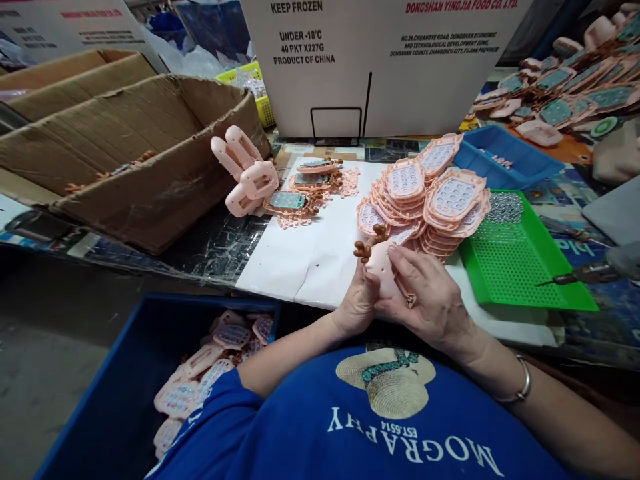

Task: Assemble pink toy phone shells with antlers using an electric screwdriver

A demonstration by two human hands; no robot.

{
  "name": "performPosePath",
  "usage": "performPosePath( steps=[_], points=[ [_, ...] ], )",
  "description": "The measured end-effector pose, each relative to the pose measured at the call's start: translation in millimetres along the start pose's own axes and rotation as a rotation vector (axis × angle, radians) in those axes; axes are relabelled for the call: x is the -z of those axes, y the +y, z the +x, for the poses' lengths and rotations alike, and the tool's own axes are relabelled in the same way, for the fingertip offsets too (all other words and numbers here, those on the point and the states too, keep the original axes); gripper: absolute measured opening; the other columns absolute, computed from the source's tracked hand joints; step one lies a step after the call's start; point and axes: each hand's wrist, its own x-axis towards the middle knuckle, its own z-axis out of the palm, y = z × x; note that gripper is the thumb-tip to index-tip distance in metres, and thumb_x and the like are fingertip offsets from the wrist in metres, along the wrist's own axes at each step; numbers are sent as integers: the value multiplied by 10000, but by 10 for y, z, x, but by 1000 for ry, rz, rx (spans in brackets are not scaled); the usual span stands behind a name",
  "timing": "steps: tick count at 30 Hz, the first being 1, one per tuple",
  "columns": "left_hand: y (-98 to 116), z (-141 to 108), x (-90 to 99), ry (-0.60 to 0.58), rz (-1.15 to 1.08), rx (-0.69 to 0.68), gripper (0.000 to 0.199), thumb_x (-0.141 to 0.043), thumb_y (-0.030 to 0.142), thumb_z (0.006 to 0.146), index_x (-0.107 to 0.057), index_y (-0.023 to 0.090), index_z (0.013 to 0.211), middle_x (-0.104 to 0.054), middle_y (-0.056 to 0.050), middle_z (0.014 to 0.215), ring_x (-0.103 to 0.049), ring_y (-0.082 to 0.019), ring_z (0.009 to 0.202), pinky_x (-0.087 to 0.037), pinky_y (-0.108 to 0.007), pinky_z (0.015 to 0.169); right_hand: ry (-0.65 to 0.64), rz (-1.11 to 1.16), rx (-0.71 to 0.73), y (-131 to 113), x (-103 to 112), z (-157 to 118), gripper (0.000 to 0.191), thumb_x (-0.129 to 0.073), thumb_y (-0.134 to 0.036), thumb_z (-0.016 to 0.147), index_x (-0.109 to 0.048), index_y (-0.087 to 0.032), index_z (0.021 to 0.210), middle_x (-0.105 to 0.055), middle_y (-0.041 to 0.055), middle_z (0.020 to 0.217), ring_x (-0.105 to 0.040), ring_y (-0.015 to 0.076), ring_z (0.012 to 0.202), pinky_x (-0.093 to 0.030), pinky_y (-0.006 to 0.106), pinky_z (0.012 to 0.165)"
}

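One left hand (356,303) and one right hand (436,300) grip one pink toy (381,268) left of one green tray (515,263).

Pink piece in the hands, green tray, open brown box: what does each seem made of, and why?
Pink piece: probably matte plastic; smooth, moulded look. Green tray: likely plastic, slight sheen, regular perforations. Brown box: apparently cardboard, dull, with creased walls.

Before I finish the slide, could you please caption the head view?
Left hand and right hand hold a pink casing near stacked pink panels.
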Motion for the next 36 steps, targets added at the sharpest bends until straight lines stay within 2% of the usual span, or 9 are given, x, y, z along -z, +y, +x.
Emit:
performPosePath(
  steps=[3, 5, 8, 12, 16, 19, 23, 27, 36],
  points=[
    [75, -36, -57, -63, -75, -20, 787, -694, 603, 824, -417, 291, 1491, -392, -92, 1612, -334, -292, 1505, -271, -436, 1247, 18, -83, 6, -47, -13, -6, 725, -581, -582, 939, -456, -78, 1444, -602, 262, 1295, -624, 378, 1101, -559, 530, 886],
    [136, -59, -88, -45, -90, -25, 679, -716, 477, 851, -470, 283, 1454, -445, -72, 1580, -352, -280, 1496, -287, -411, 1241, 34, -87, 17, -66, -18, -12, 737, -566, -600, 939, -458, -75, 1445, -595, 269, 1298, -618, 386, 1106, -554, 536, 880],
    [214, -109, -87, -4, -80, -46, 610, -709, 347, 862, -502, 284, 1432, -522, -58, 1519, -456, -276, 1429, -353, -414, 1205, 52, 69, -9, -69, -6, -29, 621, -531, -522, 987, -469, -110, 1447, -605, 233, 1297, -612, 346, 1132, -540, 507, 925],
    [282, -250, 6, -127, -34, -33, 630, -677, 292, 875, -472, 302, 1470, -525, -64, 1516, -520, -298, 1370, -411, -458, 1156, 59, 429, -265, -71, 64, -61, 480, -570, -400, 1002, -512, -172, 1421, -649, 147, 1253, -654, 240, 1028, -561, 391, 879],
    [343, -422, 134, -311, 84, 70, 696, -642, 274, 903, -372, 309, 1544, -462, -54, 1568, -414, -323, 1452, -343, -452, 1197, -110, 714, -548, -98, 156, -95, 448, -663, -434, 942, -622, -178, 1307, -703, 95, 1124, -671, 210, 923, -570, 345, 793],
    [398, -495, 202, -365, 225, 131, 704, -627, 281, 919, -336, 307, 1560, -404, -53, 1608, -382, -321, 1470, -334, -431, 1196, -214, 896, -685, -132, 214, -124, 397, -720, -429, 894, -675, -192, 1209, -711, 52, 997, -667, 196, 885, -560, 319, 767],
    [493, -513, 207, -359, 494, 65, 476, -515, 380, 987, -517, 211, 1431, -568, -114, 1455, -530, -286, 1337, -403, -413, 1131, -246, 902, -708, -161, 285, -137, 222, -738, -407, 874, -726, -198, 948, -680, 15, 897, -630, 158, 826, -508, 265, 713],
    [602, -516, 135, -339, 776, 15, 407, -462, 393, 1005, -589, 148, 1305, -669, -126, 1264, -623, -265, 1162, -457, -401, 1054, -292, 920, -700, -149, 331, -129, 211, -744, -401, 863, -720, -201, 927, -678, 0, 876, -632, 148, 816, -505, 245, 710],
    [571, -523, 79, -287, 730, 18, 344, -531, 339, 980, -617, 190, 1277, -692, -93, 1235, -643, -244, 1128, -480, -362, 1017, -229, 924, -707, -87, 264, -195, 247, -764, -407, 825, -727, -163, 828, -678, 40, 830, -630, 177, 786, -510, 268, 670]
  ],
)
